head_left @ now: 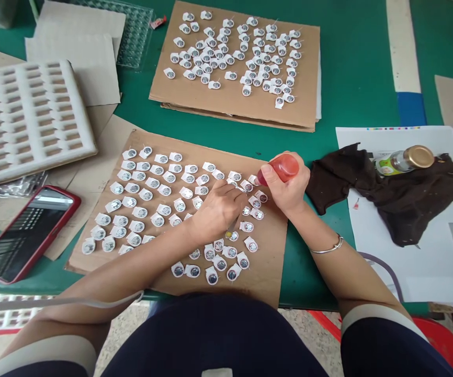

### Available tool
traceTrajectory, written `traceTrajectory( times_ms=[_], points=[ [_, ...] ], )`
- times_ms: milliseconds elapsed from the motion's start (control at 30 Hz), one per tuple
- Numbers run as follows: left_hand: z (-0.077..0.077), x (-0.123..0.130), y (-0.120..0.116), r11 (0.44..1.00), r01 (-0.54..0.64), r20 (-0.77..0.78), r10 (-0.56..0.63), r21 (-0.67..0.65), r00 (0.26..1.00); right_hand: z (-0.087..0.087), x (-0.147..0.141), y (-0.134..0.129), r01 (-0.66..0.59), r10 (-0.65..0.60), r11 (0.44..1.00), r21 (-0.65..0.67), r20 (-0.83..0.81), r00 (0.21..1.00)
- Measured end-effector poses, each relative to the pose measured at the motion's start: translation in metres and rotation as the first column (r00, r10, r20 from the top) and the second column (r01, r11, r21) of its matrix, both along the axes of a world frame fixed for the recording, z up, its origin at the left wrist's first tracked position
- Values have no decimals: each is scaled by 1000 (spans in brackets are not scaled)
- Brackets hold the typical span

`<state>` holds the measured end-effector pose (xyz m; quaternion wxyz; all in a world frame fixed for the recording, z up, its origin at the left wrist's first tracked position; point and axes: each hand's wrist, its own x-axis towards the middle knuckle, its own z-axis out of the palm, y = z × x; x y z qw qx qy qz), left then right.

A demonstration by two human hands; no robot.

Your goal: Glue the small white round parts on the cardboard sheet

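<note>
Head view: nearest, a cardboard sheet point(271, 277) lies on the green table point(301, 262), bearing loose rows of white tabbed parts point(212, 275) with round silver faces. A red-cased smartphone point(28, 233) lies left of it. Over the sheet's right half, the left hand point(221, 207) has its fingers bent and bunched together among the parts; whether they pinch one I cannot tell. Just beyond, the right hand point(292, 189) grips a red squeeze bottle point(285, 165), tilted, its narrow end near the parts at the sheet's right edge. To the right, a lidded glass jar point(397, 162) lies on dark brown cloth point(403, 201); far left is a white slotted tray point(87, 139). Farthest, stacked cardboard point(303, 114) carries more such parts.
</note>
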<state>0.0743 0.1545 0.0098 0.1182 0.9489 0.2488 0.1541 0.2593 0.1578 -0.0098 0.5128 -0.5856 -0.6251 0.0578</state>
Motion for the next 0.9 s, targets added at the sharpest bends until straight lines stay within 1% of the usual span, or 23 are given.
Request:
traceTrajectory(
  times_ms=[100,300,467,567,667,767,900],
  points=[
    [0,0,2,998,-15,35,17,-59,999,1,0,0,-15,15,1000,11,8,1000],
    [3,-1,6,988,-10,77,22,-154,997,0,1,-1,-23,22,999,42,26,999],
    [1,-3,11,975,4,151,30,-223,988,-1,-1,-2,-92,91,994,64,24,996],
    [3,-2,18,959,-3,194,60,-283,979,2,-2,-2,-156,156,988,21,6,988],
    [7,0,27,931,-30,221,118,-364,968,7,-1,-3,-187,187,982,-23,-7,982],
    [10,2,33,899,-50,221,160,-435,962,10,3,-10,-183,183,983,-32,-22,983],
    [10,2,32,894,-88,200,193,-439,961,3,10,-28,-93,91,996,-3,-181,979]
  ],
)
